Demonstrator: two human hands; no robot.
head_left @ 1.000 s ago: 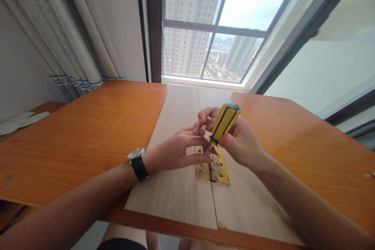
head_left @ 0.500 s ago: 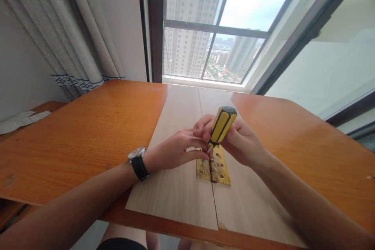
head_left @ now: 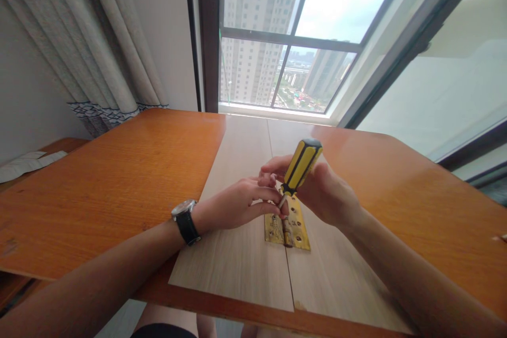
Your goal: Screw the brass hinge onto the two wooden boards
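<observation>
The right hand (head_left: 327,195) wraps a yellow-and-black screwdriver (head_left: 303,163), tilted over a brass hinge (head_left: 295,235) lying across two pale wood boards (head_left: 233,259) on the counter (head_left: 119,185). The left hand (head_left: 232,208) pinches its fingers together beside the tip; a more upright shaft would seat better.

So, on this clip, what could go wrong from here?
The screwdriver tip sits right beside the left hand's fingertips, so a slip could jab them. It leans rather than standing upright in the right hand, which may let it skid on the brass hinge. Nothing visibly clamps the two wooden boards, so they might shift.
</observation>
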